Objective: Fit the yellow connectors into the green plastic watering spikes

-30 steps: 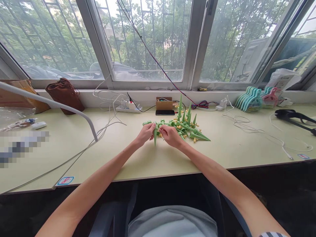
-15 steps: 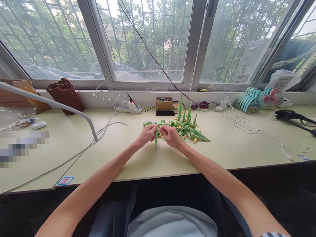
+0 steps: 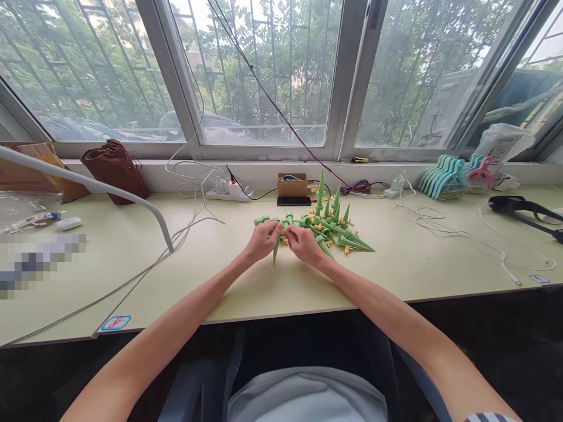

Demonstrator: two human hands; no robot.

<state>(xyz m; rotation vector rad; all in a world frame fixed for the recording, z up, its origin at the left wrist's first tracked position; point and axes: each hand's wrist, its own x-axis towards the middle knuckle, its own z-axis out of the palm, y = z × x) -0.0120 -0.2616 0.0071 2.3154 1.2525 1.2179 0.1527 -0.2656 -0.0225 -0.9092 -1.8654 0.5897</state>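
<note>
My left hand (image 3: 263, 240) is closed around a green cone-shaped plastic spike (image 3: 276, 252), whose tip points down toward me just above the pale green table (image 3: 308, 281). My right hand (image 3: 305, 244) pinches at the spike's upper end, where a small yellow part shows between the fingers; I cannot make out more of it. Just behind and right of my hands lies a pile of green spikes with small yellow pieces (image 3: 336, 231), some standing upright, some lying flat.
A phone and a cardboard box (image 3: 292, 186) sit behind the pile, with a power strip (image 3: 229, 191) and white cables to the left. A white lamp arm (image 3: 88, 184) and brown bag (image 3: 115, 170) stand left. Teal hangers (image 3: 443, 176), cords and a black strap (image 3: 525, 211) lie right.
My hands stay together on the spike. The spike's tip has swung slightly leftward and my fingers have shifted closer at its top.
</note>
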